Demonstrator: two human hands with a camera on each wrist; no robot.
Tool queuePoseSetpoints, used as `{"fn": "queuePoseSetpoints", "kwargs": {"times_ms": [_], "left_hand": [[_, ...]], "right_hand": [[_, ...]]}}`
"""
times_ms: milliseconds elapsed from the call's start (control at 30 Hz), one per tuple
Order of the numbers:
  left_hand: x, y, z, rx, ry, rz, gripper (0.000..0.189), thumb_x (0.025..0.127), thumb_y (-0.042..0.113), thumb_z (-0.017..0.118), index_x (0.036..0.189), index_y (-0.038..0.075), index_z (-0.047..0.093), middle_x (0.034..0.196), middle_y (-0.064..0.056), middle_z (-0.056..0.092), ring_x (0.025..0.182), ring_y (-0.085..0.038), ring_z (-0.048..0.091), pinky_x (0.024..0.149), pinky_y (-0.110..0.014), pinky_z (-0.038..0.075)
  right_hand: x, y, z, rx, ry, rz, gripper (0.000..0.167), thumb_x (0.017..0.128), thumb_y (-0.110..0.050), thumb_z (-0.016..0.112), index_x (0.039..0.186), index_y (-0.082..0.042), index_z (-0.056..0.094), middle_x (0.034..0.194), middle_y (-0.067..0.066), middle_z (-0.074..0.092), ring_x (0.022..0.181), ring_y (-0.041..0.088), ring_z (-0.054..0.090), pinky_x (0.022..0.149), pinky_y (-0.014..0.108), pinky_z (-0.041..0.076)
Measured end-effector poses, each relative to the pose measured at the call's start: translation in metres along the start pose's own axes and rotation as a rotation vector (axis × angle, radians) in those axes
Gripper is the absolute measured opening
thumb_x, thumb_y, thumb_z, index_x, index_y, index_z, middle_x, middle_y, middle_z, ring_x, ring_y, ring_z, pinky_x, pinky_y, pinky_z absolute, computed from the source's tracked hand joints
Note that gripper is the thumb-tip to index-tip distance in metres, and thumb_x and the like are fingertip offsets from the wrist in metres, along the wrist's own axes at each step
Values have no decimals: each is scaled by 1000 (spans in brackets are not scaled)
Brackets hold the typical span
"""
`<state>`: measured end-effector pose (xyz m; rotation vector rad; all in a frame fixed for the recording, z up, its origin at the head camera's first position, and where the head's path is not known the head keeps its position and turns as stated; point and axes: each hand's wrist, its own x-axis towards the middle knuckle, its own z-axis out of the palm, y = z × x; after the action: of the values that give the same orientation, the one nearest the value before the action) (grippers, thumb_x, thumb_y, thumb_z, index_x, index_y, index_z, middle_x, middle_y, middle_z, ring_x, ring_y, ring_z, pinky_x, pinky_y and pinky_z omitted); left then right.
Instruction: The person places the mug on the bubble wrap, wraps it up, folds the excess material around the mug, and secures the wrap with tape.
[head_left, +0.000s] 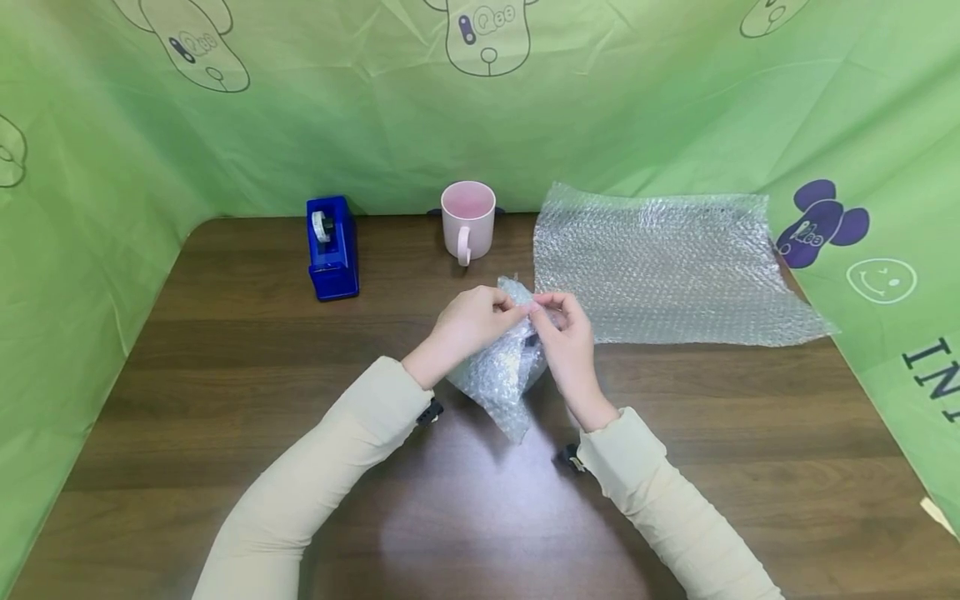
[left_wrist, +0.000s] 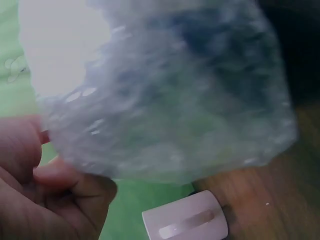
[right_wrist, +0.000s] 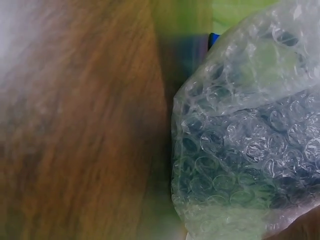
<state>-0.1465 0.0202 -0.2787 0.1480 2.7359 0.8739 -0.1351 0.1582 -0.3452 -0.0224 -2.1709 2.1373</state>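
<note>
Folded bubble wrap (head_left: 491, 375), head view: crumpled, mid-counter, held between the two hands, one corner pointing down toward the person; whether it touches the wood below, cannot tell. Left hand (head_left: 471, 321) on its upper part, grip pinching the wrap between thumb and fingers. Right hand (head_left: 567, 343) meets it at the top from the other side, grip likewise pinching the wrap, the thumbs close together. Small dark patch by the right thumb, not identifiable. Pale sleeves (head_left: 292, 483) on both arms, a small dark device (head_left: 430, 412) by the left cuff, another by the right. Pink mug (head_left: 478, 240) upright beyond the hands near the back edge, handle toward the person. Blue tape dispenser (head_left: 335, 267) left of the mug, a roll of tape in it. Flat bubble wrap sheet (head_left: 667, 267) to the mug's right, its left edge near the right hand. Brown wood-grain counter (head_left: 225, 417); green printed cloth (head_left: 337, 125) behind and at both sides. Left wrist view: folded wrap fills most of the upper frame, blurred, glare at upper left; left thumb and fingers at its edge, mug below. Right wrist view: layered wrap at right, bubbles sharp, a sliver of blue behind its upper edge; right fingertips cannot be made out; bare wood at left.
</note>
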Motion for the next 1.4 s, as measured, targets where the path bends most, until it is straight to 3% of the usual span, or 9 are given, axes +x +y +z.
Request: {"fn": "queuePoseSetpoints", "kwargs": {"times_ms": [167,333,433,700,867,1067,1167,1300,1400], "left_hand": [[-2,-1,7,27,63,-12,31,93,45,56,84,19,70,73,5,62,66,-12,51,53,-26,37],[-1,1,10,83,74,-15,36,95,45,53,72,19,60,66,6,51,64,-12,47,53,-27,36],[-2,2,9,86,71,-12,37,96,44,53,68,19,54,63,5,45,62,-12,44,53,-27,34],[-1,0,7,78,44,0,31,96,40,52,76,19,60,68,5,52,64,-13,48,56,-28,36],[-1,-1,11,127,78,18,38,95,51,49,80,19,64,64,4,50,63,-14,51,53,-29,38],[-3,0,17,227,165,46,38,96,50,49,84,18,67,60,2,52,61,-17,55,50,-32,40],[-5,2,20,311,211,95,39,97,46,49,80,16,65,59,-1,56,59,-20,59,50,-34,45],[-6,3,23,418,256,179,38,99,39,48,79,12,64,61,-5,61,60,-25,64,51,-38,51],[-5,4,24,423,265,199,36,100,36,47,80,11,64,64,-6,63,63,-26,66,53,-39,52]], "right_hand": [[2,0,1,38,15,-2,12,88,0,57,99,2,59,104,7,63,84,-2,61,72,12,49],[3,-2,1,58,14,17,11,88,4,58,98,7,58,105,13,65,82,-3,62,71,13,50],[4,-3,0,67,9,36,10,88,3,58,98,7,58,102,8,66,80,-2,62,71,13,50],[6,-7,-3,54,-31,68,15,90,0,59,104,6,57,99,-1,62,81,0,61,76,15,51],[4,-5,-2,60,-29,52,13,91,0,58,103,6,57,95,-5,61,81,-1,61,78,15,50],[3,0,-2,52,-25,31,14,96,-6,51,101,5,58,104,9,65,89,-1,61,82,15,48],[4,1,-2,9,0,37,20,99,-10,46,100,5,59,112,20,64,95,1,58,86,16,46],[5,2,-3,-20,9,36,27,101,-13,42,101,7,59,116,23,63,101,4,56,92,19,42],[5,3,-4,-16,6,25,27,101,-13,43,101,8,59,115,23,63,101,4,56,93,20,43]]}}
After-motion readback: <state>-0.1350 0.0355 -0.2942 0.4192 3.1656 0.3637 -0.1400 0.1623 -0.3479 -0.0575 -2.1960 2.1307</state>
